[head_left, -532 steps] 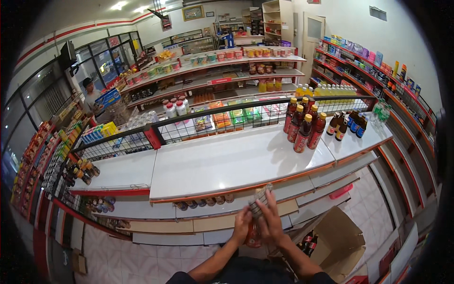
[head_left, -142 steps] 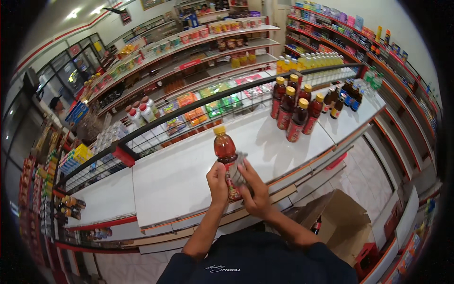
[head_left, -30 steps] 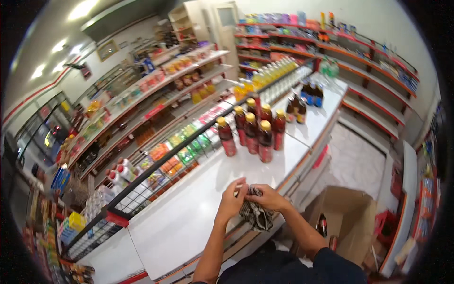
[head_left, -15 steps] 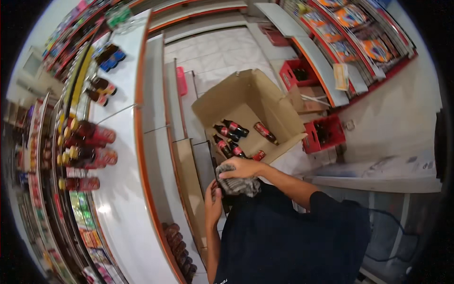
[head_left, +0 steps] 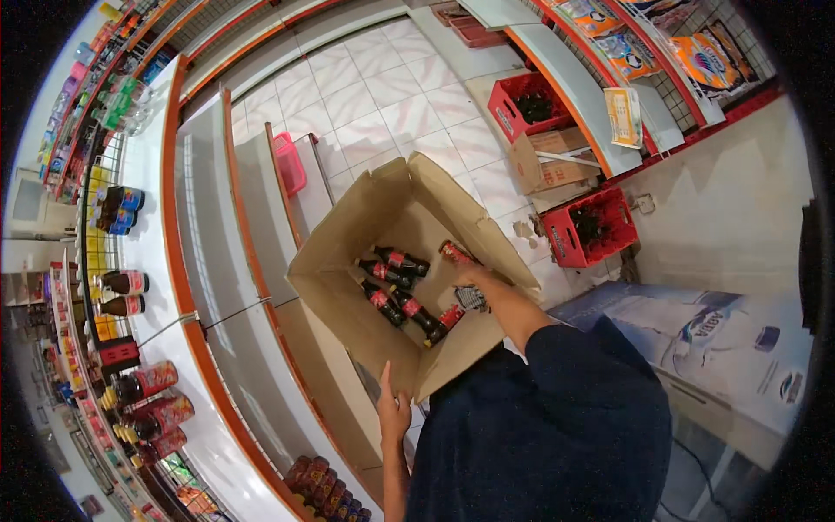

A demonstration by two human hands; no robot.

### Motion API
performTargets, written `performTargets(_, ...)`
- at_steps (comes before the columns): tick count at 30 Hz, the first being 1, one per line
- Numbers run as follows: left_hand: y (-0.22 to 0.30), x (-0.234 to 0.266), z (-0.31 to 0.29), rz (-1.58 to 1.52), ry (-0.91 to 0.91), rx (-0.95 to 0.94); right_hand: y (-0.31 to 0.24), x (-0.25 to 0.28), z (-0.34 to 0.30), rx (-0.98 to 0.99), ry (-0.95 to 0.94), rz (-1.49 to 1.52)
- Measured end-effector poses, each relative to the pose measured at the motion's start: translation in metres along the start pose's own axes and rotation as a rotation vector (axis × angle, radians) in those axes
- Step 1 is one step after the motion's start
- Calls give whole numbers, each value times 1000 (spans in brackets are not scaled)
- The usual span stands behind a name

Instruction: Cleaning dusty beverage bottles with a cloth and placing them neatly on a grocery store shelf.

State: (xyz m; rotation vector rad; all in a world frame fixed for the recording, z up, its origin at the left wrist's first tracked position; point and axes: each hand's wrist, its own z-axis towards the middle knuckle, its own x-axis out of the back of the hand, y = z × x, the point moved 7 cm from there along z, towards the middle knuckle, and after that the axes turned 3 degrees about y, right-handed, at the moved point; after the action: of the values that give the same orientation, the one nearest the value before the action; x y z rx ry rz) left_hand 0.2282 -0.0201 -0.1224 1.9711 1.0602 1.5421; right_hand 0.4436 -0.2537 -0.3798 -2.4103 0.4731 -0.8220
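Note:
Inside an open cardboard box (head_left: 335, 239) lie several dark cola bottles (head_left: 422, 317) with red labels. My right hand (head_left: 474, 277) reaches into the box, its fingers closed around one end of another cola bottle (head_left: 454, 252) by the far right wall. A grey patterned cloth (head_left: 471, 298) hangs at that hand, partly covered by it. A small red-labelled item (head_left: 450, 316) lies close by, its shape hard to make out. My left hand (head_left: 394, 413) rests against the outside of the box's near left wall, fingers stretched out and holding nothing.
Left of the box are bare shelves (head_left: 230, 226) and a white counter (head_left: 204, 409) carrying several red-labelled bottles (head_left: 161, 416). A pink basket (head_left: 290, 163) stands beyond. Red crates (head_left: 565, 244) and a blue-white printed panel (head_left: 696, 335) flank the right side.
My right hand has moved from beside my left hand into the box, taking the cloth along, and has reached the bottle. My left hand has shifted against the box wall. The view has moved.

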Motion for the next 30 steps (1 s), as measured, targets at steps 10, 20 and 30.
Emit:
performTargets(10,21,-18,9,16,15,256,98,5,12,-163,340,298)
performTargets(20,3,-28,2,9,45,394,133,-49,49,-433,340,-153)
performTargets(30,4,-23,2,64,301,87,3,56,-17,-473,55,-60)
